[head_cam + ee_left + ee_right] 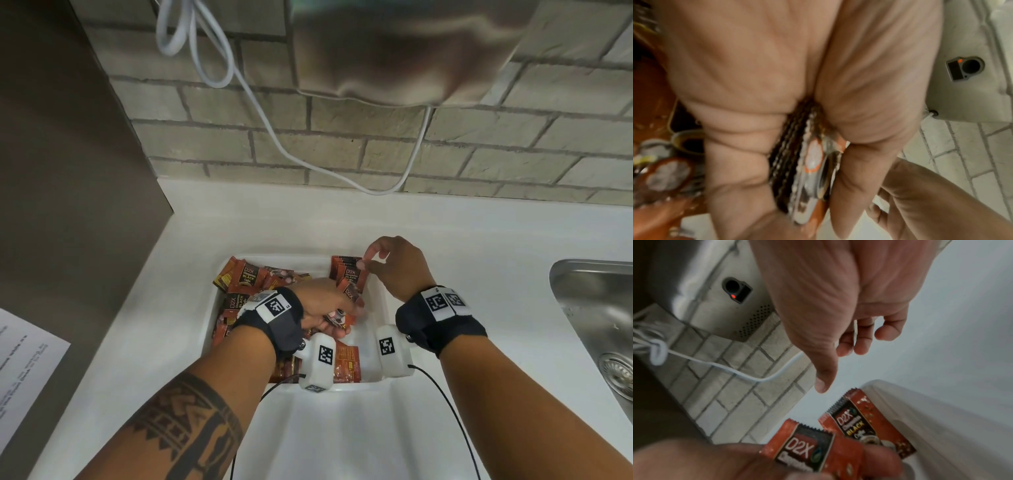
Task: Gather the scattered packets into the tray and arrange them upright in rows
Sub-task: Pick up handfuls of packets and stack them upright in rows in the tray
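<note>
A white tray (291, 257) sits on the white counter with red-orange D2X coffee packets in it. Loose packets (243, 277) lie jumbled in its left half, and more lie flat at the near side (346, 359). A few packets stand upright (346, 270) (863, 426) in the far right corner. My left hand (342, 318) is over the tray's middle and grips a stack of packets (351, 294) (803, 170) (807, 451) between fingers and thumb. My right hand (371, 260) (838, 363) hovers over the upright packets, fingers loosely curled and holding nothing, the index tip near their top edge.
A steel sink (596, 325) is set into the counter at the right. A printed sheet (24, 370) lies at the left beside a brown panel (68, 171). On the brick wall hang a metal appliance (394, 51) and a looped white cable (274, 137).
</note>
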{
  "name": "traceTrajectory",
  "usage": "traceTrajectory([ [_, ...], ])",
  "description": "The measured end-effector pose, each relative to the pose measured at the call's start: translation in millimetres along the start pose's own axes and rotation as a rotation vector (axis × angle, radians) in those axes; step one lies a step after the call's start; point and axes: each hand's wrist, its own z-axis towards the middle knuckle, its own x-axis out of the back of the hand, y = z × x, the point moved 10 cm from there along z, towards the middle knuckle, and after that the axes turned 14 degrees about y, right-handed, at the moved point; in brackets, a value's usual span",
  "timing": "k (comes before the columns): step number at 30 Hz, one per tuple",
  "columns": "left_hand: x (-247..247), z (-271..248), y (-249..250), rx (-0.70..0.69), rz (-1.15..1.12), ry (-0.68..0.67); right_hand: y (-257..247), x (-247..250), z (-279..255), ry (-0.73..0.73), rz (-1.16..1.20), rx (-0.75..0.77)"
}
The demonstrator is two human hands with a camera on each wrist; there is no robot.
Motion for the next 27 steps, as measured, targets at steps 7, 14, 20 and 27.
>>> traceTrajectory([
  [7, 6, -9, 20, -0.158, -0.240, -0.076, -4, -15, -29, -0.321, 0.275, -0.075],
  [14, 7, -20, 32, -0.305, -0.223, -0.040, -9, 0, -20, -0.254, 0.442, -0.137],
  [20, 21, -28, 44, -0.421, -0.164, 0.081, -22, 12, -18, -0.211, 0.369, -0.057],
  [27, 47, -23, 9, -0.112, 0.055, 0.201, -21, 36, -6, -0.005, 0.091, 0.046],
])
